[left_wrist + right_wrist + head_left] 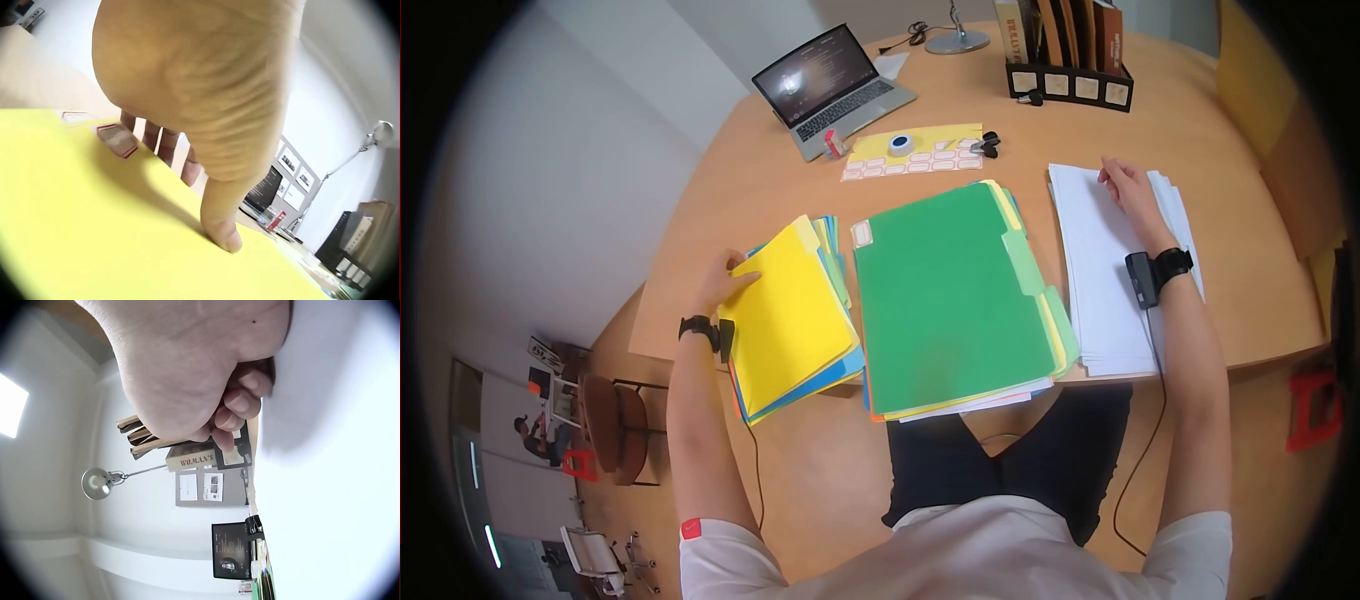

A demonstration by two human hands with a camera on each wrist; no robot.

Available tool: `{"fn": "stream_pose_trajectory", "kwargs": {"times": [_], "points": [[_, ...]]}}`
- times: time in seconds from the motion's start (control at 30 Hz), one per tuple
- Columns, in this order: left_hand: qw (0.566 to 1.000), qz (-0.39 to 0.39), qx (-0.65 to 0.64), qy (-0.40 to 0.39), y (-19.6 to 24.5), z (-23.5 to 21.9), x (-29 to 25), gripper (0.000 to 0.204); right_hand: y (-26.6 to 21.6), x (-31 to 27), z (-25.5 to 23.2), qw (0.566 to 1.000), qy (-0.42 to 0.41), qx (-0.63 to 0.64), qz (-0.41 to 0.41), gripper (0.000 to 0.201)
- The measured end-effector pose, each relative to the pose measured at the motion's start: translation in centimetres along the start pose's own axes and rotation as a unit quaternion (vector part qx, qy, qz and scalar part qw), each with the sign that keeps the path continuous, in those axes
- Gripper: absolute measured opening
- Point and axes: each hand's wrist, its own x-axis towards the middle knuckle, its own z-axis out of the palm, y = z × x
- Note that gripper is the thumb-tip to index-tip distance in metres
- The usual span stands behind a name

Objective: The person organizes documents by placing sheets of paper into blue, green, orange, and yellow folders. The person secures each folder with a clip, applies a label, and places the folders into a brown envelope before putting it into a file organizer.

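My left hand [722, 281] is at the left edge of the yellow folder [790, 310]. Its thumb [226, 235] lies on the folder's face while the other fingers reach over the edge, gripping it. Blue and green folders [825, 378] show beneath the yellow one. A small label with a red border [117, 140] appears by those fingers in the left wrist view. My right hand [1130, 193] rests loosely curled on a stack of white paper [1097, 270], holding nothing. Between the hands lies a pile topped by a green folder [940, 300], labelled at its upper left corner.
Beyond the folders lie a label sheet [870, 166], a roll of tape [900, 145] and black-handled scissors [988, 146]. Farther back stand a laptop [825, 85], a lamp base [957, 41] and a black file holder [1068, 85]. The piles reach the table's near edge.
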Motion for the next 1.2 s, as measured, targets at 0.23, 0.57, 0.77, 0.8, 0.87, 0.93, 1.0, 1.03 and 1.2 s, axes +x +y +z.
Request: {"fn": "stream_pose_trajectory", "kwargs": {"times": [0.23, 0.57, 0.77, 0.8, 0.87, 0.93, 1.0, 1.03, 1.2], "points": [[0.99, -0.061, -0.054, 0.114, -1.7, 0.6, 0.3, 0.041, 0.2, 0.0, -0.2, 1.0, -0.004, 0.0, 0.006, 0.04], [0.956, 0.028, -0.281, 0.085, 1.7, -8.3, -1.3, 0.016, 0.9, 0.4, -0.1, 1.0, -0.002, -0.009, -0.013, 0.04], [0.9, 0.084, -0.419, 0.082, 4.0, -13.5, -1.1, 0.02, 0.9, 0.5, -0.2, 1.0, -0.004, -0.015, -0.017, 0.041], [0.892, 0.087, -0.438, 0.07, 4.8, -13.6, -0.9, 0.024, 1.0, 0.6, -0.2, 1.0, -0.004, -0.017, -0.018, 0.041], [0.882, 0.076, -0.461, 0.057, 8.4, -12.4, -1.2, 0.021, 1.1, 0.7, -0.1, 1.0, -0.005, -0.018, -0.025, 0.041], [0.89, 0.055, -0.452, 0.022, 12.5, -9.0, -1.8, 0.018, 1.3, 0.8, -0.2, 0.999, -0.007, -0.017, -0.034, 0.041], [0.897, 0.05, -0.436, -0.04, 16.3, -4.8, -1.8, 0.016, 1.5, 1.0, -0.1, 1.0, -0.004, -0.007, -0.03, 0.04], [0.901, 0.052, -0.426, -0.073, 17.7, -2.4, -1.5, 0.015, 1.6, 1.0, -0.2, 1.0, -0.002, -0.003, -0.028, 0.04], [0.905, 0.062, -0.374, -0.193, 21.1, 9.3, 2.0, 0.011, 2.3, 1.3, -0.3, 1.0, 0.002, 0.01, -0.023, 0.039]]}}
